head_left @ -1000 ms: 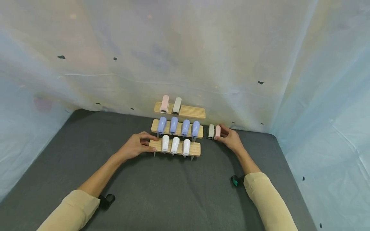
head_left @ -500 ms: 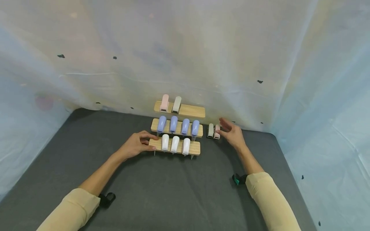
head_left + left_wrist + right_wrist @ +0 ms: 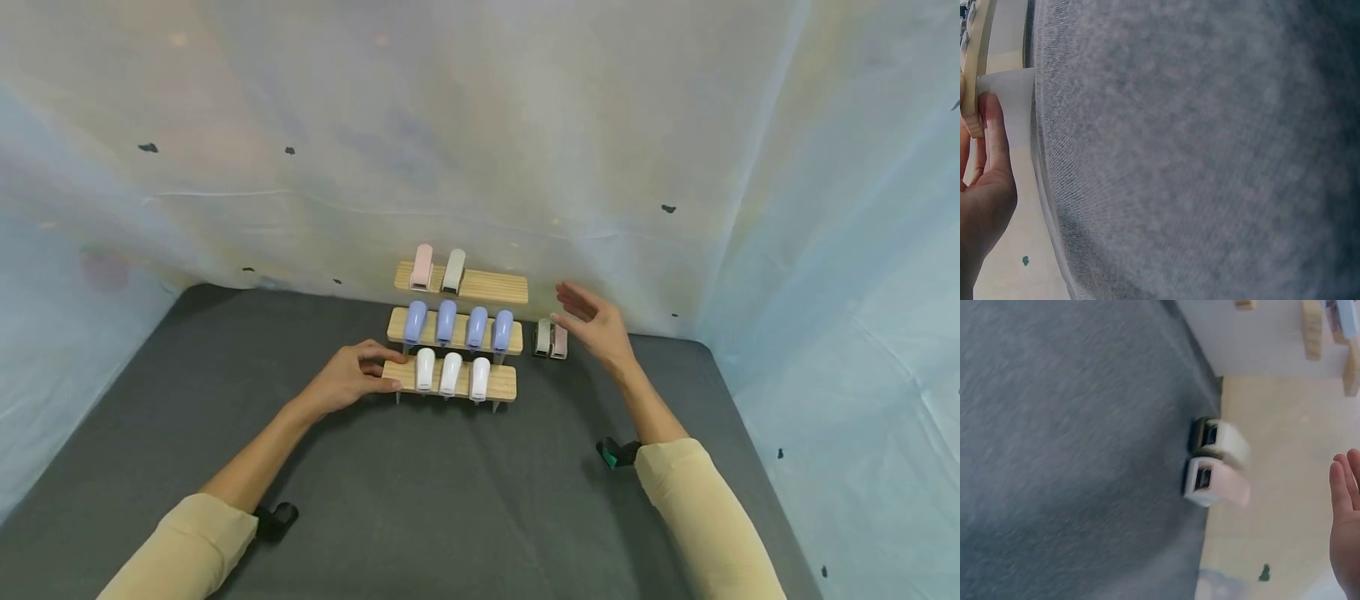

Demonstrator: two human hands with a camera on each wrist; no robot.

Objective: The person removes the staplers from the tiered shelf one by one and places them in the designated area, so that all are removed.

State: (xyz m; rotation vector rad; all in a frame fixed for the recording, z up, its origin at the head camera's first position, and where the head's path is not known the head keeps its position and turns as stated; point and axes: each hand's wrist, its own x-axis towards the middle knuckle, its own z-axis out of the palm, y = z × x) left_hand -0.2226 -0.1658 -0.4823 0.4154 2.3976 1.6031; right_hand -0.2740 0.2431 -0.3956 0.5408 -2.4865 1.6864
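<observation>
My left hand (image 3: 347,380) pinches the left end of the lowest wooden board (image 3: 505,383) of a three-step display rack; in the left wrist view the fingers (image 3: 999,140) and the board's end (image 3: 972,119) meet. Three white staplers (image 3: 450,374) stand on that board. Several purple staplers (image 3: 446,322) line the middle board (image 3: 516,337). On the top board (image 3: 495,287) are a pink stapler (image 3: 422,267) and a grey one (image 3: 453,271), both left of its middle. My right hand (image 3: 602,331) is raised with fingers extended, holding nothing, near a second grey stapler (image 3: 542,337) and pink stapler (image 3: 559,342) standing side by side.
A dark grey cloth (image 3: 420,500) covers the table. Pale sheeting (image 3: 480,150) hangs behind it and along both sides. The rack and the loose pair stand near the table's back edge.
My right hand has let go of the pink stapler beside the rack and lifted up and away from it. My left hand stays on the lowest board.
</observation>
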